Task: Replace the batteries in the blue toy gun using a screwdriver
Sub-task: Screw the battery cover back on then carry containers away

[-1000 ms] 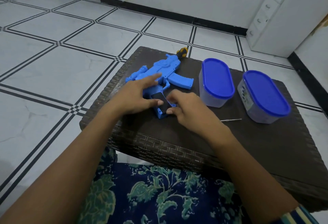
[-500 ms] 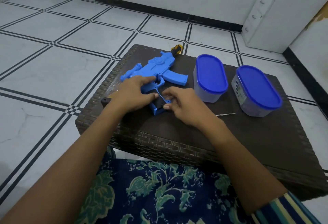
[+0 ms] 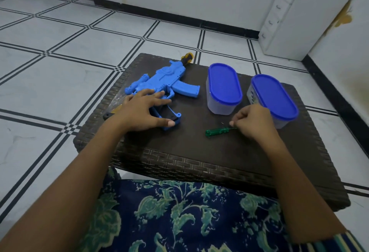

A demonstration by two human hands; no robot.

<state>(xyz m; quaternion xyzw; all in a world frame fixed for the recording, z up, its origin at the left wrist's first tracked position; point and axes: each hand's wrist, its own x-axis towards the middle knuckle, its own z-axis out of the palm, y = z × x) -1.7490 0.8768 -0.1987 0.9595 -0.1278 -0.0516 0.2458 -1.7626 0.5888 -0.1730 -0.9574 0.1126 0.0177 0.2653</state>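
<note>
Head view: toy gun (image 3: 165,84) near table's (image 3: 199,152) left edge; right hand (image 3: 253,121) seemingly pinching screwdriver (image 3: 216,131).

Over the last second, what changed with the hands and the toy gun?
The right hand left the blue toy gun and moved right to the green screwdriver, pinching its metal shaft. The left hand stayed on the gun; both blue-lidded containers stayed put.
</note>
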